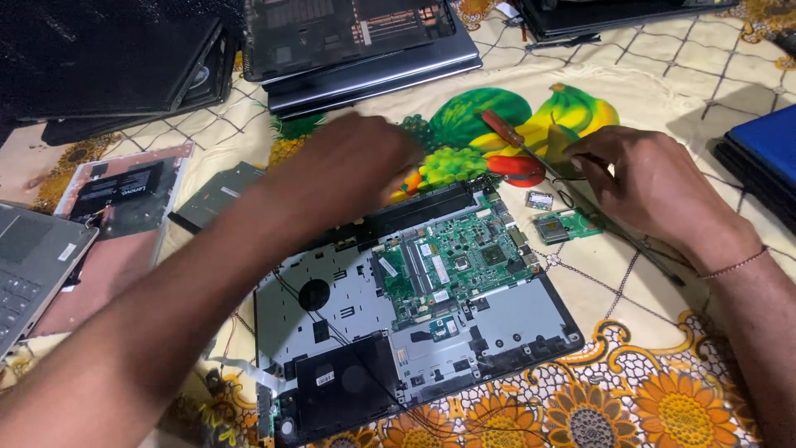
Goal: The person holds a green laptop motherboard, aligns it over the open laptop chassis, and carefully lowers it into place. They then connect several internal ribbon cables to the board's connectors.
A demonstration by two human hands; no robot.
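The right hand [651,187] is lying on the tablecloth [663,91] to the right of the opened laptop base [414,315], its fingers curling around the thin metal shaft of a screwdriver [518,141] whose reddish handle is pointing far and left. Just near and left of that hand, a small green circuit board [564,226] and a smaller chip card [539,200] are sitting beside the laptop base. The left hand [356,162] is blurring over the base's far edge; whether it is open or gripping anything cannot be told. Below it, the green motherboard [456,265] is lying exposed. Further left, a detached bottom cover [124,199] is resting, with closed laptops [365,50] stacking at the far side.
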